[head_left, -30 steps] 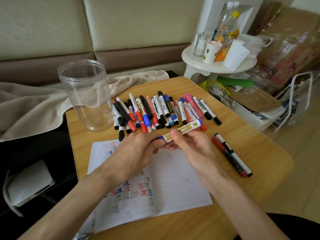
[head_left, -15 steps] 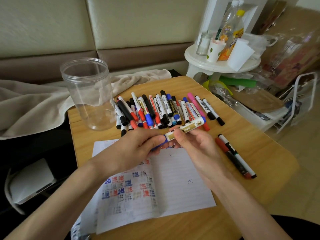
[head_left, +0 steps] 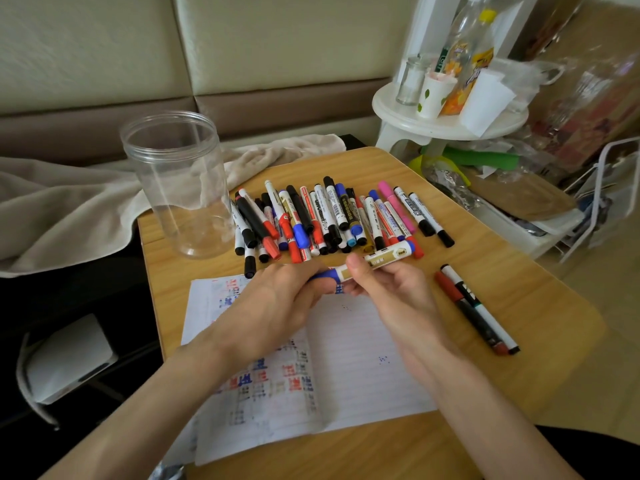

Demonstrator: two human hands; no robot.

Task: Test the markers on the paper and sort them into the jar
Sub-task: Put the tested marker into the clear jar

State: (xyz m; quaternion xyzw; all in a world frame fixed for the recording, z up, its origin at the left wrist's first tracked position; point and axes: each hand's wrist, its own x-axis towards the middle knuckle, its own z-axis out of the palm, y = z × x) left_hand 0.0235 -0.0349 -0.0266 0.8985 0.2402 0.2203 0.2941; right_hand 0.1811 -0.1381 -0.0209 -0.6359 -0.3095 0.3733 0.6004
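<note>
The left hand (head_left: pixel 277 299) curls its fingers (head_left: pixel 304 271) round the blue cap (head_left: pixel 323 276) of a white-and-gold marker (head_left: pixel 384 258). The right hand (head_left: pixel 391 292) pinches the barrel just beside the cap, thumb on top and the other fingers beneath. The marker lies across both sets of fingers, its far end angled up and away to the right. Whether the cap is fully seated I cannot tell.

Directly under the fingers lies the lined paper (head_left: pixel 363 341), with red and blue test marks on its left half. Just beyond the fingertips is the pile of markers (head_left: pixel 329 216), lying side by side on the counter (head_left: pixel 519 289). Beyond the left fingers, further left, the clear jar (head_left: pixel 176 181) stands upright with no markers in it. Near the right fingers, to their right, two markers (head_left: pixel 474 306) lie touching side by side.
</note>
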